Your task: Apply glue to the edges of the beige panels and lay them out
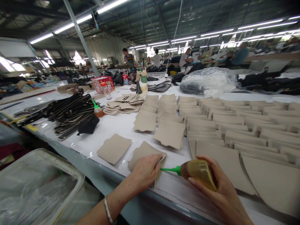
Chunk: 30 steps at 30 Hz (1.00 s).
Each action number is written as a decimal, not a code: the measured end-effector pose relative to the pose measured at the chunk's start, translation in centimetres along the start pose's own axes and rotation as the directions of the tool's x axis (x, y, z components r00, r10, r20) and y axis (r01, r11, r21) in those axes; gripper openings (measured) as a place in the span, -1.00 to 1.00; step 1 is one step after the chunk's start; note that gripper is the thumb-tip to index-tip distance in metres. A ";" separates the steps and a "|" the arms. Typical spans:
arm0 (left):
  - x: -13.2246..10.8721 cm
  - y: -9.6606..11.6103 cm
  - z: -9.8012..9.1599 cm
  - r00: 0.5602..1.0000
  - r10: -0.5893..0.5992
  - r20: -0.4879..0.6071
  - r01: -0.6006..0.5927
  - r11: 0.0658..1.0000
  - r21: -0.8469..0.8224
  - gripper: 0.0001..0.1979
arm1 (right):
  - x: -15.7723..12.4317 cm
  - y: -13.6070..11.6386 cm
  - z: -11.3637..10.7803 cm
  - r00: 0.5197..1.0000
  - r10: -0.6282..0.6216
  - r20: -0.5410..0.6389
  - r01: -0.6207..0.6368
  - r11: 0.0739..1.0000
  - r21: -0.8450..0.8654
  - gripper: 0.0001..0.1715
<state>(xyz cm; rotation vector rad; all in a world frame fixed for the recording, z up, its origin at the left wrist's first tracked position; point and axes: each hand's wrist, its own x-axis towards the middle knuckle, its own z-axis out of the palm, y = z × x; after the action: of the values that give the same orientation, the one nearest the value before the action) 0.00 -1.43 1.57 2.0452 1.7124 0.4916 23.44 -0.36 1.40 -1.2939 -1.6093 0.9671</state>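
Pins a beige cut piece (142,151) to the tabletop's (117,125) near edge under close-pressed fingers of the left hand (145,173), grips an amber glue bottle (198,172) in the right hand (220,193), with its green nozzle (170,169) apparently touching that piece.

A single view is given, taken from a camera worn on the person's head. It is aimed forward and down over the near edge of a long worktop (114,125), which is seen running away to the far right. The hall's ceiling lights (110,5) are caught along the top. The left grip (145,172) and the right grip (222,193), closed round a squeeze bottle (199,172), are seen very near, from above and behind, at the bottom edge. Straight lines are bent towards the borders, and heights are squeezed.
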 end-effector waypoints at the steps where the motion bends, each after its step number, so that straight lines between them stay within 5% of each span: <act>1: 0.0 0.0 0.0 1.000 -0.003 0.003 0.003 1.000 0.003 -0.62 | 0.4 0.0 -0.2 0.999 -0.019 -0.026 0.018 0.999 -0.027 -0.40; 10: 0.1 -0.2 -0.1 1.000 -0.009 0.017 0.009 1.000 -0.014 -0.60 | 0.4 0.6 -0.5 0.997 0.029 0.073 -0.033 0.998 0.047 -0.36; 30: 0.3 -0.2 0.0 1.000 0.002 0.017 -0.002 1.000 -0.018 -0.59 | 1.4 0.1 -0.7 0.998 -0.055 -0.013 0.055 0.998 -0.027 -0.39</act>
<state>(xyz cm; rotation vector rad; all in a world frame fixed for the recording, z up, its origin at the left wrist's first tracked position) -0.14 -1.06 1.48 2.0328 1.6904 0.4869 23.98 1.06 1.72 -1.2652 -1.6440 0.9044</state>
